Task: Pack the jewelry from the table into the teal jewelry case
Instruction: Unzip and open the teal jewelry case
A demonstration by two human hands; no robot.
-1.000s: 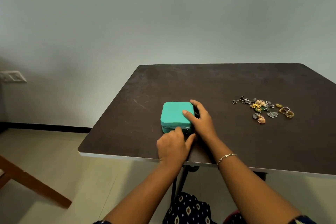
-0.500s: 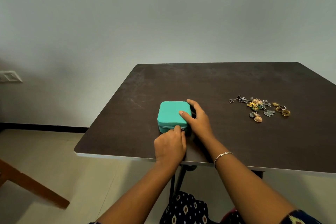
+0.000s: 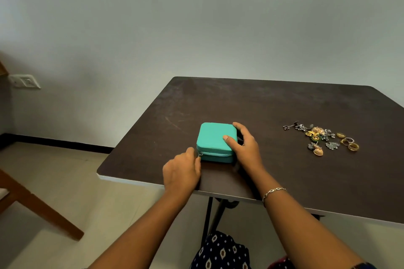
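Teal case (image 3: 213,137) in right hand (image 3: 247,148)

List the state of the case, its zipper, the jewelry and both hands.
teal jewelry case: lid down, flat on the table.
zipper pull: at the case's front-left corner, pinched.
jewelry: loose pile on the table, right of the case, untouched.
left hand: pinches the zipper pull.
right hand: grips the case's right side, thumb on the lid.

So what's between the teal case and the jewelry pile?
Just the right hand on the teal jewelry case, then bare table to the jewelry pile; head view.
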